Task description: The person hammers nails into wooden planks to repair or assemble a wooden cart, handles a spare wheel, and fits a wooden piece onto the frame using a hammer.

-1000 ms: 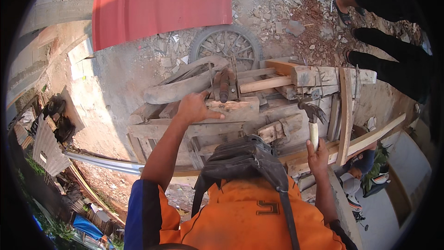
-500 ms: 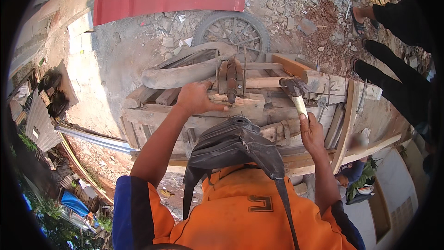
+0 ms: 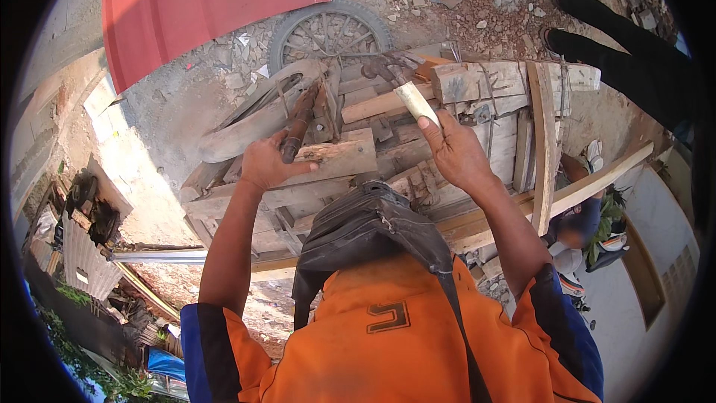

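My right hand (image 3: 456,151) is closed round the pale handle of a hammer (image 3: 415,103). Its rusty head points away from me, above the wooden frame (image 3: 455,104). At the left end of a thick wooden block (image 3: 347,155), my left hand (image 3: 265,166) grips the wood. The thumb lies along the near side and the other fingers curl on the far side, partly hidden. Beside those fingers a rusty, round metal bar (image 3: 300,121) leans, its lower end close to the thumb. A worn grey wooden piece (image 3: 246,130) lies left of the bar.
A spoked wheel (image 3: 377,28) lies beyond the frame, by a red metal sheet (image 3: 216,0). Dark-trousered legs (image 3: 619,41) stand at the far right; another person (image 3: 578,216) is low at the right. A long plank (image 3: 589,190) juts out right. A dark bag (image 3: 365,231) hangs before my chest.
The hammer has swung up and leftward, away from the frame's right side. The rusty bar now leans, its lower end nearer my left hand. The whole view has shifted and turned.
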Demonstrator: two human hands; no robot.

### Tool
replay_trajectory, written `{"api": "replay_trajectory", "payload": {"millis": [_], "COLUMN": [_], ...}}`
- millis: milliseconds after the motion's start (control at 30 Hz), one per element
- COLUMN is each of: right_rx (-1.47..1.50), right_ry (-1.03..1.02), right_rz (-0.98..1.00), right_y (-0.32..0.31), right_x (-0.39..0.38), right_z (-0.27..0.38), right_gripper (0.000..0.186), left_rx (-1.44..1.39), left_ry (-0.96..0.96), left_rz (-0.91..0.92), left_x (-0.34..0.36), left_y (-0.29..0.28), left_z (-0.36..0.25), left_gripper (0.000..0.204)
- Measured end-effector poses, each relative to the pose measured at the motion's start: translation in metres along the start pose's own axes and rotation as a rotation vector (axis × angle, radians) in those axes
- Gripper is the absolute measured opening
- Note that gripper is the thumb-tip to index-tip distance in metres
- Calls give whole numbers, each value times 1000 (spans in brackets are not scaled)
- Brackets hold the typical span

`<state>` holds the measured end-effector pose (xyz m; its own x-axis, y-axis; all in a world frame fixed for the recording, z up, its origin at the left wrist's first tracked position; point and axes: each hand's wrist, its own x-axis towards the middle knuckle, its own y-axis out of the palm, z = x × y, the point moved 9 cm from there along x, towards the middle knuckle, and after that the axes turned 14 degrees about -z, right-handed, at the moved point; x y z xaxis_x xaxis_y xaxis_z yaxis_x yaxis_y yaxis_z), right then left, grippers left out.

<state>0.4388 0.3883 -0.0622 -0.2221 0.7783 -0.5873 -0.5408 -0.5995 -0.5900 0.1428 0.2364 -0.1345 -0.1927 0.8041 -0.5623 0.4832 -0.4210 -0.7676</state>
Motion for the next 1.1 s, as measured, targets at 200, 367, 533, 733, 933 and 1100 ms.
{"api": "replay_trajectory", "payload": {"millis": [200, 367, 533, 733, 933, 1100], "right_rx": [-325, -176, -287, -130, -270, -340], "right_ry": [-32, -185, -92, -143, -124, -111], "right_rz": [298, 181, 268, 217, 262, 205], "right_y": [26, -1, 32, 7, 21, -21], "right_x": [12, 23, 10, 18, 6, -19], "right_z": [-22, 30, -34, 22, -29, -13], "right_gripper": [51, 51, 54, 53, 51, 52], "left_rx": [-36, -51, 85, 11, 7, 101], "left_ry": [-21, 46, 35, -66, -24, -118], "left_rz": [-19, -104, -9, 27, -20, 7], "left_x": [4, -6, -2, -9, -2, -11], "left_y": [-18, -19, -10, -14, -14, -14], "left_z": [-26, -22, -23, -19, -25, -16], "left_gripper": [97, 91, 92, 95, 96, 97]}}
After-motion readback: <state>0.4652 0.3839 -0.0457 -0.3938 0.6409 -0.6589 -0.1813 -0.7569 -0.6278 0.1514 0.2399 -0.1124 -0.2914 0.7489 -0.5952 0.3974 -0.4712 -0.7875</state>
